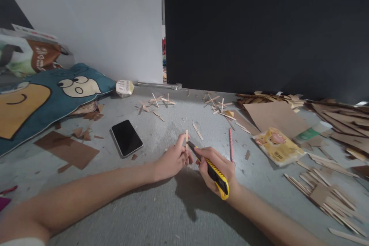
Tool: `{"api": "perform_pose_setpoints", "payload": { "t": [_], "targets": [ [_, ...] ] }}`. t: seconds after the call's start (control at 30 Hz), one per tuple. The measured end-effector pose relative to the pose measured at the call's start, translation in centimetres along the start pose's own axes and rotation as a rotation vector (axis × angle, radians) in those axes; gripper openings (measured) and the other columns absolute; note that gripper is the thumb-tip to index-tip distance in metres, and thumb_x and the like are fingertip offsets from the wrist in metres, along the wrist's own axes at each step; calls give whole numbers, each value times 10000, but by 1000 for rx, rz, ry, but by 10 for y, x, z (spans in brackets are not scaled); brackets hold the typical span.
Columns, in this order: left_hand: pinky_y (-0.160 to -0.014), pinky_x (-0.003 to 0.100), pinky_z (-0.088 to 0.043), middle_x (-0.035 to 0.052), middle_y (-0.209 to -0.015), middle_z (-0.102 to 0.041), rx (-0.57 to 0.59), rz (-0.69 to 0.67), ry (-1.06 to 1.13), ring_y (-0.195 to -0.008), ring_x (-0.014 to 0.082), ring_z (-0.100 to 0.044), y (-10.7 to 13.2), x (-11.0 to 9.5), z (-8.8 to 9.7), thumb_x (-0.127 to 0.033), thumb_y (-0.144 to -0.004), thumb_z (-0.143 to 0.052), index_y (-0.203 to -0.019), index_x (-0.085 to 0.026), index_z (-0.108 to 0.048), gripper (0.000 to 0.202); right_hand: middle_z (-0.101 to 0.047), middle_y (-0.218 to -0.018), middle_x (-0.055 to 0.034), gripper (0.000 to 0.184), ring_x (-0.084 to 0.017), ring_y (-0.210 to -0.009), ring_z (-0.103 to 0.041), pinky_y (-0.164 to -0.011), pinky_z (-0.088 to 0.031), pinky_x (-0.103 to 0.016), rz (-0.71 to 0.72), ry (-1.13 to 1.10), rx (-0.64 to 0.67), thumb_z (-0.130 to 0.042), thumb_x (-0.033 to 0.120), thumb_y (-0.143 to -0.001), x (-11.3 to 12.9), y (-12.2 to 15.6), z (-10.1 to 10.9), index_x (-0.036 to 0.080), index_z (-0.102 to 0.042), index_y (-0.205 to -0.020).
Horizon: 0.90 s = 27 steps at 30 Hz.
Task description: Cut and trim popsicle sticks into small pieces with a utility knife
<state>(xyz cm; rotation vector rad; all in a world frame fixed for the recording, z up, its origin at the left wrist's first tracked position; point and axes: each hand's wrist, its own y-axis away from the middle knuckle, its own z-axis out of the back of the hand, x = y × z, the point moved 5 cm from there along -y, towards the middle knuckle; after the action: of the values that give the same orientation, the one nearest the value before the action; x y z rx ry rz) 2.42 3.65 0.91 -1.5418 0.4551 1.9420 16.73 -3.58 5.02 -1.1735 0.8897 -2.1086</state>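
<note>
My left hand (173, 158) pinches a short wooden stick (186, 137) and holds it upright above the grey floor (161, 215). My right hand (217, 169) is wrapped round a yellow and black utility knife (215, 173). The knife's blade end touches the stick just below its middle. Both hands meet near the centre of the view, with my forearms reaching in from the lower left and lower right.
A black phone (127, 137) lies left of my hands, a red pencil (230, 144) to the right. Loose sticks (157, 103) are scattered behind. Cardboard pieces (275, 117), a yellow packet (273, 146) and stick piles (325, 198) fill the right. A blue cushion (43, 96) lies left.
</note>
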Motion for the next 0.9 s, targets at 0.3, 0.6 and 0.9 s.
{"api": "perform_pose_setpoints", "payload": {
  "t": [0.3,0.6,0.9],
  "targets": [
    [-624,275,-471,-61,-733,-624,-26,21,50,-602,125,-583,2,10,-3,-286,-1004,-584,-1300,-235,-341,386,-726,-936,-49,334,-159,-747,-730,-690,-600,-266,-24,-20,2,-522,68,-995,3,-1,-4,265,-649,-1233],
    [-676,303,-458,-12,-783,-657,3,-29,-132,-646,155,-573,5,2,-1,-366,-1062,-499,-1448,-164,-327,468,-716,-927,-44,304,-136,-732,-718,-678,-586,-242,8,2,8,-511,53,-994,7,-3,0,223,-648,-1206],
    [-660,280,-443,-59,-745,-617,-21,-76,-5,-652,147,-591,3,8,-2,-241,-974,-563,-1347,-217,-310,451,-721,-956,-57,299,-147,-806,-735,-729,-603,-252,2,-6,45,-510,72,-1009,3,-2,-9,224,-628,-1237]
  ]
}}
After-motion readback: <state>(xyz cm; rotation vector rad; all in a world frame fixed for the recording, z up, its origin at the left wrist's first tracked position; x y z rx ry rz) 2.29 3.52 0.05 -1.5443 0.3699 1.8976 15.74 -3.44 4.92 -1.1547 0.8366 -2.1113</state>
